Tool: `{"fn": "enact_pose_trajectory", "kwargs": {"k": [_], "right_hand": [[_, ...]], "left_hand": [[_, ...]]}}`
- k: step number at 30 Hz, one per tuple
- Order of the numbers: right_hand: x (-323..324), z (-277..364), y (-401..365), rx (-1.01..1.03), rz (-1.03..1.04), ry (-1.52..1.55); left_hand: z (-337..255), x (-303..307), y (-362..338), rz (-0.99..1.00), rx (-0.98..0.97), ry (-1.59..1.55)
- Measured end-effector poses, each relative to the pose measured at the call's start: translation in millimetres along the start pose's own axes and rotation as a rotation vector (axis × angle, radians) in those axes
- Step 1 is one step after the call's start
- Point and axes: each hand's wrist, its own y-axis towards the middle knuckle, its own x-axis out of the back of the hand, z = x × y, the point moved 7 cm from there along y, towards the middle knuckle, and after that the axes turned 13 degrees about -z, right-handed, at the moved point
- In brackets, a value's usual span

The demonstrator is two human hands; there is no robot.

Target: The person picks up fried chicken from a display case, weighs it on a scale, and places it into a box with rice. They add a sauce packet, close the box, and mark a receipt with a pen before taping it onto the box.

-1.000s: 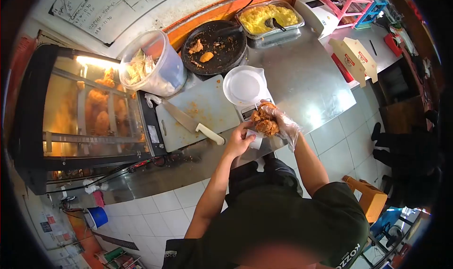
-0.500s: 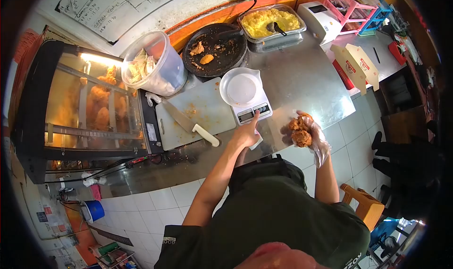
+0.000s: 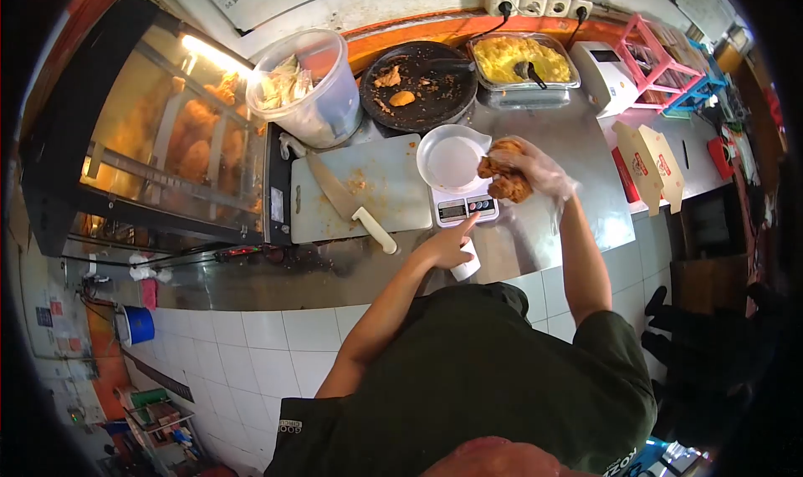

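Note:
My right hand (image 3: 529,168), in a clear plastic glove, grips pieces of fried chicken (image 3: 507,186) beside the round bowl (image 3: 452,161) of a white kitchen scale (image 3: 452,213). The chicken overlaps the bowl's right edge in view; whether it touches cannot be told. My bare left hand (image 3: 445,248) is at the scale's front, index finger stretched toward the buttons. Its other fingers curl around a small white object (image 3: 466,262), perhaps a cup or folded paper. Left of the scale, a white-handled knife (image 3: 372,229) lies across a stained cutting board (image 3: 393,186).
At left stands a lit glass cabinet (image 3: 167,134) of fried chicken. Behind the board are a plastic bucket (image 3: 330,105), a dark pan (image 3: 435,113) with crumbs and a tray of yellow food (image 3: 519,59). An open carton (image 3: 640,163) sits at right, near a pink rack (image 3: 640,59).
My right hand has carried the fried chicken up and left, from the counter's front edge to the scale bowl. My left index finger has drawn back slightly from the scale's buttons. The view has shifted.

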Motion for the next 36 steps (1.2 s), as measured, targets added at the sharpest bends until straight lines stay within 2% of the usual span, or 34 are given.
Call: {"fn": "enact_pose_trajectory", "kwargs": {"k": [1,2,3,4,6,7,9,13,17,20,36], "right_hand": [[-9,10,13,0.092,0.054,-0.279],[-17,18,24,0.09,0.061,-0.28],[-32,29,29,0.112,0.15,-0.628],[-44,31,35,0.132,0.241,-0.976],[-61,30,51,0.121,0.313,-0.965],[-69,26,59,0.121,0.367,-1.175],[-83,29,61,0.067,0.446,-1.493],[-98,18,86,0.135,0.561,-1.721],[-107,35,86,0.17,0.506,-1.794],[-115,40,82,0.219,0.575,-1.772],[-125,45,76,0.291,0.625,-1.801]], "left_hand": [[-2,1,-10,0.029,0.026,-0.295],[-6,1,-23,0.06,0.053,-0.592],[-9,7,-37,-0.062,0.053,-0.761],[-6,5,-49,-0.068,0.058,-0.766],[5,19,-71,-0.309,0.049,-0.896],[7,25,-84,-0.387,0.066,-0.926],[4,37,-107,-0.465,0.094,-0.967],[6,48,-138,-0.659,0.058,-1.095],[-6,62,-158,-0.841,0.022,-1.169],[-5,62,-164,-0.874,0.02,-1.129],[-12,64,-174,-0.932,0.006,-1.058]]}}
